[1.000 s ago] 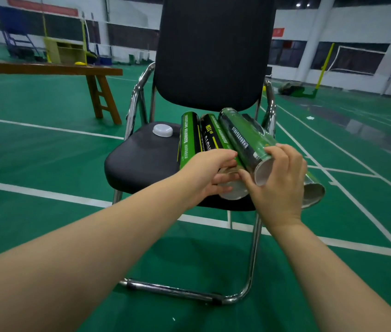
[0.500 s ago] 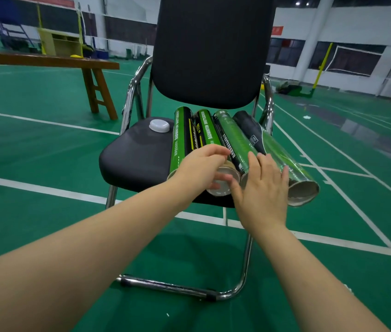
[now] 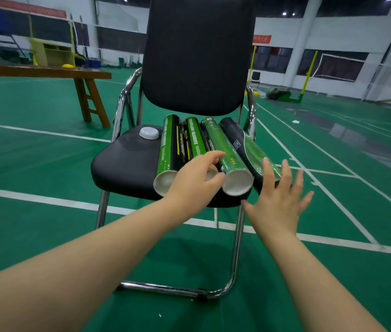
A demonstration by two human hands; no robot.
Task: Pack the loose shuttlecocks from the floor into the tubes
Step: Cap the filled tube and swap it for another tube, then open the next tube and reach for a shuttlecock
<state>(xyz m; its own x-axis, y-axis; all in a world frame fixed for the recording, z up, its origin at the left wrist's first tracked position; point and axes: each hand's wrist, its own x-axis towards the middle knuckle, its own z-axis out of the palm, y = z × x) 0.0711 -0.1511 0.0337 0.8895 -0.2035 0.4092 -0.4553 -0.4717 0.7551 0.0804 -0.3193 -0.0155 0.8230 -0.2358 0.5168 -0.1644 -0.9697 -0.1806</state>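
Left hand (image 3: 194,182) holding tube (image 3: 194,137), labelled "BADMINTON SHUTTLECOCKS"

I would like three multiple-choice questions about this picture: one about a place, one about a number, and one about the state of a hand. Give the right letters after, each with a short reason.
1. Where is the white cap?
A) on the chair seat, left of the tubes
B) on the floor
C) on the wooden bench

2. How many tubes lie on the seat?
A) two
B) four
C) six

3. What is the right hand doing?
A) gripping a tube
B) holding a shuttlecock
C) fingers spread, holding nothing

Answers:
1 A: the cap sits on the black seat beside the leftmost tube.
2 B: four tubes lie side by side.
3 C: its fingers are spread apart in front of the rightmost tube and curl round nothing.
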